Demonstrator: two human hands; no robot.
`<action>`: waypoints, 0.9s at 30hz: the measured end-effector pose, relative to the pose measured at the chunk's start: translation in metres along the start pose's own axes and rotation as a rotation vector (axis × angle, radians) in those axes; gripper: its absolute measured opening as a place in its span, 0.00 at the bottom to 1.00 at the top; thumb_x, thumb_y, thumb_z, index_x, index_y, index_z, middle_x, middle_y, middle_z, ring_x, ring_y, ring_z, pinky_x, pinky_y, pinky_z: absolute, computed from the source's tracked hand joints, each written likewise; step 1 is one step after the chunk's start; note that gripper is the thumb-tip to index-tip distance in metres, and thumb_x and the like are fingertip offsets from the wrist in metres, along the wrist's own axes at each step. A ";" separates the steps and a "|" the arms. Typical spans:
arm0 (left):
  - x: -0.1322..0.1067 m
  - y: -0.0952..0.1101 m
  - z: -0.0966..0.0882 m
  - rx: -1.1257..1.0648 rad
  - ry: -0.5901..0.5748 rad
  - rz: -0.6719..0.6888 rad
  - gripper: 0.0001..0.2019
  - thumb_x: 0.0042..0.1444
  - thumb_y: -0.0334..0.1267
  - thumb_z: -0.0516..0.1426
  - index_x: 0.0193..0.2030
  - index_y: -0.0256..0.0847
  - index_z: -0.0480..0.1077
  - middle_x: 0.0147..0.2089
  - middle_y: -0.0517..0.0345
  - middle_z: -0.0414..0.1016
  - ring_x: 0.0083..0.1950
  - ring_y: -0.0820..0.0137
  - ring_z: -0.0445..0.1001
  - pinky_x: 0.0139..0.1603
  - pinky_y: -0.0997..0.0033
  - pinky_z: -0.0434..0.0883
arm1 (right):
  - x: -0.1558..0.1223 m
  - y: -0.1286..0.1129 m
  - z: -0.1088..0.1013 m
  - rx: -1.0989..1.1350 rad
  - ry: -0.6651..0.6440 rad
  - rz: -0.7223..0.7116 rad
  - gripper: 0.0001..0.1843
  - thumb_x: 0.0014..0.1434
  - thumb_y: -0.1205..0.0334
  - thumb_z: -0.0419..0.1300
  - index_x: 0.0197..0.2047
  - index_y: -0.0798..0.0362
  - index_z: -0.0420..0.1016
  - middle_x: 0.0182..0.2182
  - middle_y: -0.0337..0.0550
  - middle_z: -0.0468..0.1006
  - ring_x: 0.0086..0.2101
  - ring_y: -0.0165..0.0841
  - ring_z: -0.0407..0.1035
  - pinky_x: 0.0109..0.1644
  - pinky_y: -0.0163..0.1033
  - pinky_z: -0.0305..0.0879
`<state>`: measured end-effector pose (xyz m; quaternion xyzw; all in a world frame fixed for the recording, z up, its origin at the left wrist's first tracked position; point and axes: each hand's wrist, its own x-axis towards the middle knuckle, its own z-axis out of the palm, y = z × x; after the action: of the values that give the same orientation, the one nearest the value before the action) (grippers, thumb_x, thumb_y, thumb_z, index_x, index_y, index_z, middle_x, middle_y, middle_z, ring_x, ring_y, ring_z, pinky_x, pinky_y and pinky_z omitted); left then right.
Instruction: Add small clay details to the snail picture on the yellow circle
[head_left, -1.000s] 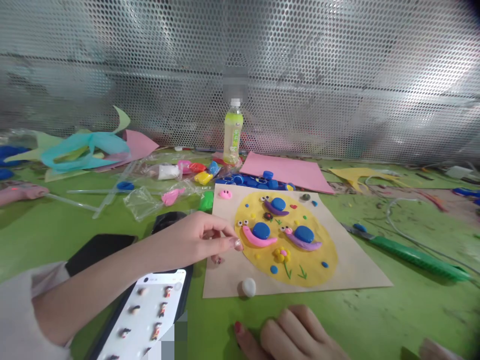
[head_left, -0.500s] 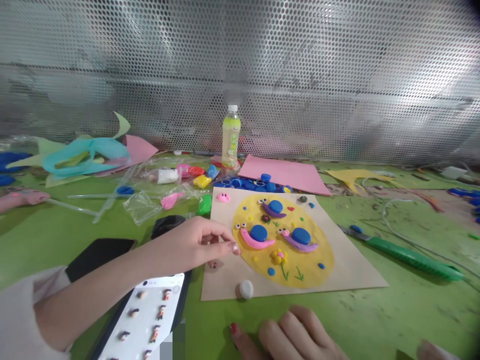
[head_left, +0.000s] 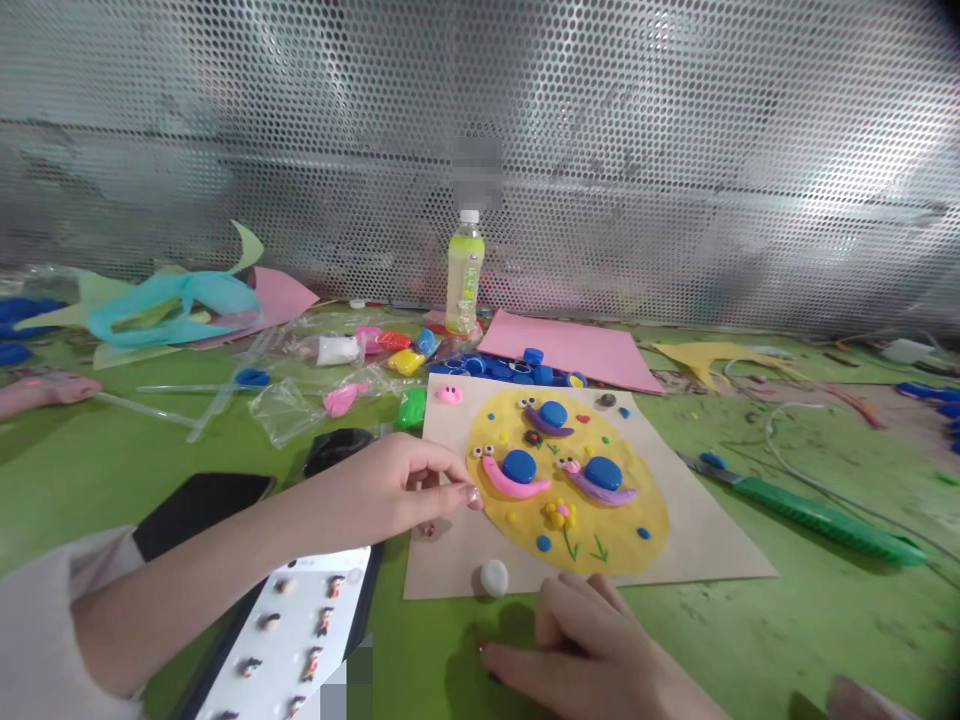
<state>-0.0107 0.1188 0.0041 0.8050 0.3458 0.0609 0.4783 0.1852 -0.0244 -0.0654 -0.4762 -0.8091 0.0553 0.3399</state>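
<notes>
My left hand point(head_left: 409, 490) rests at the left edge of the clay picture point(head_left: 705, 545), thumb and fingertips pinched together; whether anything is between them I cannot make out. Right of its fingertips lies a pink clay snail point(head_left: 514, 482) with a blue bottle-cap shell, among purple snails point(head_left: 600, 485) and a yellow flower point(head_left: 560, 513) on a yellow circle. My right hand point(head_left: 592, 650) is below the paper, fingers curled, one red-nailed digit low over the green table. A small dark piece point(head_left: 493, 679) shows under that digit. Between the hands sits a white clay ball point(head_left: 494, 578) on the paper's lower edge.
A lit phone point(head_left: 300, 620) and a black object point(head_left: 202, 505) lie left. A green cutter point(head_left: 825, 515) with its blade out is right. Behind are clay packets point(head_left: 409, 360), a drink bottle point(head_left: 465, 275), pink paper point(head_left: 574, 345) and a glue gun point(head_left: 49, 390).
My right hand has moved up and slightly right, so its knuckles now reach the paper's lower edge. My left hand stays in place. The view has shifted slightly.
</notes>
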 end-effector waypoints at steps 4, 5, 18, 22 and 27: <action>-0.001 -0.002 -0.001 0.017 -0.004 -0.002 0.14 0.63 0.47 0.54 0.42 0.41 0.76 0.38 0.56 0.77 0.34 0.67 0.73 0.37 0.70 0.70 | 0.006 0.006 -0.009 0.282 -0.038 0.058 0.06 0.62 0.61 0.62 0.41 0.46 0.82 0.27 0.37 0.69 0.26 0.26 0.68 0.28 0.29 0.67; -0.001 -0.003 -0.001 0.028 0.000 -0.003 0.14 0.63 0.46 0.54 0.42 0.41 0.76 0.36 0.56 0.77 0.34 0.67 0.73 0.36 0.70 0.70 | 0.007 0.007 -0.012 0.327 -0.050 0.063 0.06 0.62 0.64 0.62 0.39 0.50 0.82 0.27 0.38 0.70 0.26 0.26 0.69 0.29 0.28 0.67; 0.002 -0.008 -0.001 0.017 0.028 0.001 0.13 0.62 0.47 0.55 0.42 0.45 0.78 0.34 0.58 0.77 0.31 0.69 0.73 0.34 0.72 0.68 | 0.017 0.010 -0.021 0.412 -0.067 -0.078 0.07 0.64 0.66 0.61 0.35 0.59 0.79 0.27 0.43 0.77 0.28 0.25 0.71 0.34 0.24 0.69; 0.003 -0.007 -0.001 0.008 0.023 0.007 0.14 0.61 0.48 0.55 0.41 0.44 0.78 0.30 0.59 0.75 0.30 0.68 0.72 0.34 0.71 0.68 | 0.016 0.009 -0.022 0.367 -0.104 -0.123 0.11 0.64 0.73 0.57 0.44 0.60 0.79 0.32 0.48 0.79 0.33 0.29 0.74 0.37 0.26 0.71; 0.003 -0.008 -0.001 0.016 0.032 -0.013 0.14 0.61 0.48 0.55 0.41 0.43 0.78 0.33 0.56 0.77 0.32 0.67 0.74 0.35 0.70 0.70 | 0.012 0.012 -0.021 0.366 -0.085 -0.082 0.12 0.63 0.74 0.56 0.47 0.61 0.79 0.34 0.49 0.81 0.34 0.28 0.76 0.39 0.25 0.71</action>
<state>-0.0131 0.1238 -0.0026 0.8053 0.3592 0.0677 0.4668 0.2029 -0.0131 -0.0477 -0.3704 -0.8179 0.2078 0.3882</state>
